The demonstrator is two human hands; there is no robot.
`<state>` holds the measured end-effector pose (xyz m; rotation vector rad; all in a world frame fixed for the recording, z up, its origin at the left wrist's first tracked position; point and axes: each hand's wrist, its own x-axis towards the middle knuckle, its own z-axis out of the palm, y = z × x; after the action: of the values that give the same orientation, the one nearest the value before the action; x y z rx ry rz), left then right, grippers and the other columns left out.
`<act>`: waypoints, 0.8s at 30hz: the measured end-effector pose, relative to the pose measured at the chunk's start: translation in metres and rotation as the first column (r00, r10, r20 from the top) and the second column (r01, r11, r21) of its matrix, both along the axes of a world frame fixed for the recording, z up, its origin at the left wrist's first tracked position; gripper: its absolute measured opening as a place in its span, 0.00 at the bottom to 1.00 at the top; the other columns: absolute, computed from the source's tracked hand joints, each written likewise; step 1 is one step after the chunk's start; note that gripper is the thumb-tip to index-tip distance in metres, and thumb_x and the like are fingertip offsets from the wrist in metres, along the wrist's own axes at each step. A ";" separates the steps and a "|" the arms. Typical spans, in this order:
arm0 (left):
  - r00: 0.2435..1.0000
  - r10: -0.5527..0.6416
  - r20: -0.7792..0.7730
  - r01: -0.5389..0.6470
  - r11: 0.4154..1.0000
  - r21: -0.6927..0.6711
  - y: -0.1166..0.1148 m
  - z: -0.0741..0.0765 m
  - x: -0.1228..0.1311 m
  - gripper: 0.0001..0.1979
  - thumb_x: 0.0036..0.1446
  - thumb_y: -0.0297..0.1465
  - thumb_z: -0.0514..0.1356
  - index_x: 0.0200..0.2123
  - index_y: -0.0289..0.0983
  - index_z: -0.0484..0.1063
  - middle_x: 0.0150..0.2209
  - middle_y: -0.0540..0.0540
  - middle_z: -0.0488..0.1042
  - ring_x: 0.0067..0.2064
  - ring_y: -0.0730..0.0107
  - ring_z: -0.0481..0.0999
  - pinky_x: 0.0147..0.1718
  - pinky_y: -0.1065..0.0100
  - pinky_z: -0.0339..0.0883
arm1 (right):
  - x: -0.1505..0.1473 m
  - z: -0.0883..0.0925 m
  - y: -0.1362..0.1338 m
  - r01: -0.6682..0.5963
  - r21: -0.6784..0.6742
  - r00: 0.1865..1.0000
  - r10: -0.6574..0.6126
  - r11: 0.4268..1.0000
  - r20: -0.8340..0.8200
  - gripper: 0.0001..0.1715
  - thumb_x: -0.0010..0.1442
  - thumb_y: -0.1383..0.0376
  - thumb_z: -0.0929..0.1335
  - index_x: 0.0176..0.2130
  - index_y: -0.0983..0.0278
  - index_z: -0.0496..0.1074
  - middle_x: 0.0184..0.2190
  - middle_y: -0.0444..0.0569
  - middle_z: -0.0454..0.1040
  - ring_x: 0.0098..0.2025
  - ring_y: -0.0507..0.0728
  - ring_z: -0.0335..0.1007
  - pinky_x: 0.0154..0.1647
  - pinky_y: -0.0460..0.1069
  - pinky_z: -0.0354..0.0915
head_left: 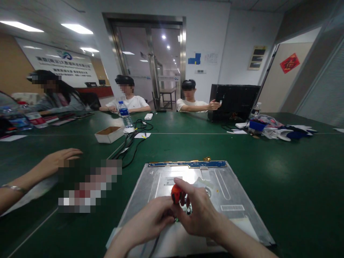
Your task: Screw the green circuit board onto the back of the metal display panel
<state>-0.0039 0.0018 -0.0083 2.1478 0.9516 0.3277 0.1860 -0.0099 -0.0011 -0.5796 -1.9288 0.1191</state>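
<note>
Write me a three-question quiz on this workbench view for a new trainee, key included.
1. Which of the wearer's hands is wrapped around the red handle?
2. True or false: the blue strip runs along the far edge of the silver panel.
3. Which of these stands beside the open box?
A) the monitor
B) the blue-capped bottle
C) the silver panel

Key:
1. The right hand.
2. True.
3. B.
</note>
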 end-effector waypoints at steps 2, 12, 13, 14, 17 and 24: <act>1.000 0.009 0.018 -0.009 1.000 0.028 0.000 -0.001 0.000 0.05 0.57 0.26 0.57 0.35 0.37 0.72 0.38 0.46 0.76 0.40 0.62 0.73 0.38 0.66 0.64 | 0.000 -0.001 0.001 -0.011 -0.008 1.000 0.011 1.000 0.006 0.33 0.63 0.69 0.63 0.65 0.63 0.51 0.34 0.48 0.75 0.23 0.52 0.66 0.22 0.47 0.65; 0.999 0.039 0.027 -0.041 0.997 0.071 0.000 -0.006 0.000 0.03 0.56 0.28 0.58 0.35 0.37 0.70 0.37 0.46 0.74 0.37 0.64 0.71 0.37 0.66 0.63 | 0.001 0.000 0.003 0.029 -0.045 0.998 -0.027 0.999 0.049 0.34 0.62 0.68 0.64 0.65 0.60 0.53 0.35 0.49 0.75 0.25 0.53 0.66 0.24 0.48 0.65; 0.999 0.050 0.012 -0.050 0.996 0.070 0.000 -0.005 0.000 0.03 0.56 0.28 0.58 0.35 0.37 0.70 0.37 0.46 0.74 0.37 0.64 0.71 0.36 0.66 0.63 | 0.001 0.000 0.003 0.037 -0.041 0.998 -0.035 0.998 0.056 0.34 0.62 0.68 0.64 0.65 0.61 0.53 0.35 0.49 0.75 0.25 0.53 0.66 0.24 0.48 0.65; 0.998 0.056 0.001 -0.056 0.996 0.067 0.000 -0.003 0.000 0.03 0.56 0.28 0.58 0.34 0.37 0.70 0.37 0.46 0.74 0.37 0.64 0.71 0.36 0.65 0.63 | 0.001 0.000 0.003 0.039 -0.037 0.998 -0.036 0.999 0.060 0.34 0.62 0.69 0.64 0.65 0.62 0.53 0.35 0.50 0.76 0.25 0.53 0.67 0.24 0.48 0.65; 0.998 0.067 -0.021 -0.066 0.997 0.045 -0.002 0.000 0.001 0.02 0.56 0.29 0.57 0.32 0.37 0.69 0.36 0.46 0.74 0.36 0.64 0.71 0.35 0.65 0.63 | 0.002 0.001 0.001 0.004 -0.027 0.999 -0.002 1.000 0.048 0.35 0.62 0.70 0.63 0.66 0.63 0.51 0.34 0.49 0.76 0.25 0.53 0.68 0.25 0.48 0.67; 1.000 0.014 0.016 -0.015 0.998 0.056 0.000 -0.001 0.000 0.05 0.58 0.28 0.57 0.37 0.37 0.72 0.39 0.45 0.74 0.39 0.62 0.72 0.38 0.65 0.65 | 0.003 0.003 -0.001 -0.027 -0.055 0.998 0.030 0.998 0.058 0.36 0.62 0.69 0.62 0.67 0.66 0.48 0.36 0.51 0.77 0.25 0.53 0.71 0.25 0.48 0.69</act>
<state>-0.0040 0.0014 -0.0094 2.1870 0.9597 0.3813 0.1893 -0.0114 0.0023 -0.5976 -1.9965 0.1750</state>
